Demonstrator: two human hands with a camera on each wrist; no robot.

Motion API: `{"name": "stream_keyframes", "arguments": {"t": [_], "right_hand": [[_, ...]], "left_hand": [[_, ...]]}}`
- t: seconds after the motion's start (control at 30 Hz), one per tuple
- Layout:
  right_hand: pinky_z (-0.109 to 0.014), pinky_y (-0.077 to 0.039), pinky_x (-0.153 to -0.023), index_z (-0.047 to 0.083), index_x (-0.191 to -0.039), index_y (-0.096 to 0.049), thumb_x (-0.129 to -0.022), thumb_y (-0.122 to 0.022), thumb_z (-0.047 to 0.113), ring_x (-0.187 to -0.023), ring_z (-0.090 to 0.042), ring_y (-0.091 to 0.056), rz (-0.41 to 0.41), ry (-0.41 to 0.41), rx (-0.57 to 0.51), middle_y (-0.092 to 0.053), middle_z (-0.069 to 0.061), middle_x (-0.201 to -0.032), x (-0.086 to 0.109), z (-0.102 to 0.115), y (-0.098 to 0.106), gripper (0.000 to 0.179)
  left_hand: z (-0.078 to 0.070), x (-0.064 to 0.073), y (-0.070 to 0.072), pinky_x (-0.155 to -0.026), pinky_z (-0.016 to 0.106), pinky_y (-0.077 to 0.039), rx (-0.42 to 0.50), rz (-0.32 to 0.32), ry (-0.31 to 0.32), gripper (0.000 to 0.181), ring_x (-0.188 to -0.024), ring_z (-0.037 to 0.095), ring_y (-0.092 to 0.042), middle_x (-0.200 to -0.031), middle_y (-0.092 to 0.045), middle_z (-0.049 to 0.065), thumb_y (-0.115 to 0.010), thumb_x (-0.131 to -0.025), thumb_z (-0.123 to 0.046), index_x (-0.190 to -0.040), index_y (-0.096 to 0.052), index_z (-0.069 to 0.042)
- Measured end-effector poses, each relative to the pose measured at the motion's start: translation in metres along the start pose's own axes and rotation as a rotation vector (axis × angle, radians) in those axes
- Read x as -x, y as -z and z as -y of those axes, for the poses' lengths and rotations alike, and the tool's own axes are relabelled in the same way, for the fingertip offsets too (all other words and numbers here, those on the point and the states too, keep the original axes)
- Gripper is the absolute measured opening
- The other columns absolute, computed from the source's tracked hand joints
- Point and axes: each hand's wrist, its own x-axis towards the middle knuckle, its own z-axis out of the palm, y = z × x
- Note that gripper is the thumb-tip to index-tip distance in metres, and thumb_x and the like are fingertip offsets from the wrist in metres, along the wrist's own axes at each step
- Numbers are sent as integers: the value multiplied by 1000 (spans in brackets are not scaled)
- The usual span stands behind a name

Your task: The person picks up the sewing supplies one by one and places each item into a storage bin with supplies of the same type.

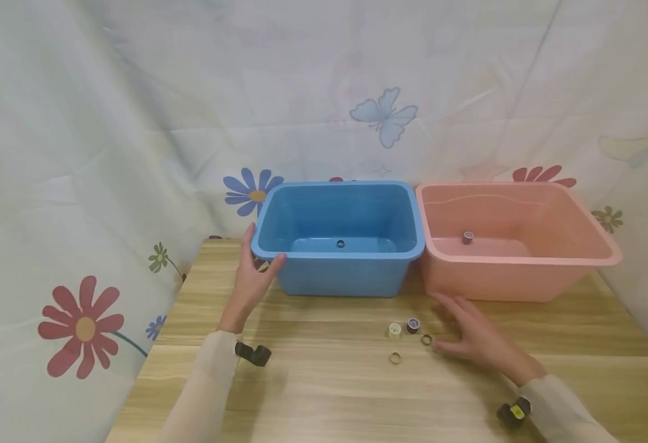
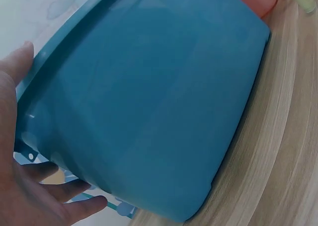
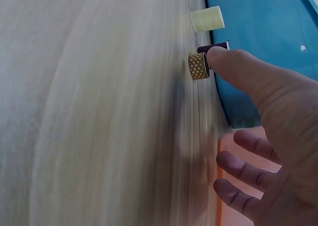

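At the left front corner of a blue plastic bin [image 1: 339,274] is my left hand [image 1: 250,280], its thumb at the front rim and its fingers, fairly straight, along the left side. My right hand [image 1: 476,335] hovers over the table before a pink bin [image 1: 495,282], fingers spread and holding nothing. Near its thumb lies a small roll of patterned tape [image 1: 426,339]; the right wrist view shows gold dots on this tape roll [image 3: 198,67]. Beside it stand a dark purple thread spool [image 1: 413,325] and a pale yellow thread spool [image 1: 394,330]. Another tape roll [image 1: 395,358] lies closer to me.
Inside the blue bin sits a dark tape roll [image 1: 341,243]. The pink bin contains a dark thread spool [image 1: 468,237]. Both bins stand side by side at the back of the wooden table [image 1: 324,394], against a flowered curtain [image 1: 312,80].
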Motion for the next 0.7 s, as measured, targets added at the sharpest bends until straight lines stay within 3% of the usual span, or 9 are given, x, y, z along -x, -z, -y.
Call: {"name": "stream_keyframes", "arguments": {"t": [0.2,0.4,0.53,0.7], "right_hand": [[-56,-51,-95,11,-146,-55,-75,-93,32,-113,-28,-59,-1,2,16,-60,-10,-126,-4,3,-7,83],[-44,-52,-83,15,-123,-70,-75,-92,26,-96,-17,-54,-18,66,64,-57,0,-109,-4,4,-12,54],[-44,-50,-87,21,-106,-74,-76,-92,22,-99,-14,-53,-34,109,63,-58,5,-108,-4,3,-15,35],[-46,-49,-92,25,-98,-75,-76,-91,20,-103,-15,-54,-31,124,63,-60,6,-108,-4,2,-18,28]], "left_hand": [[2,-1,-1,-106,60,-44,14,-20,-7,91,-145,36,-40,-166,-28,6,-69,-96,-51,-164,-11,-37],[3,-2,-3,-106,56,-46,22,-24,-28,89,-144,34,-41,-164,-31,7,-69,-96,-49,-164,-14,-33],[3,-3,-4,-106,55,-46,29,-27,-41,89,-145,33,-41,-164,-31,6,-70,-96,-47,-164,-15,-31],[7,-3,-5,-106,56,-46,23,-46,-42,87,-144,32,-42,-164,-33,5,-70,-96,-46,-164,-17,-33]]}}
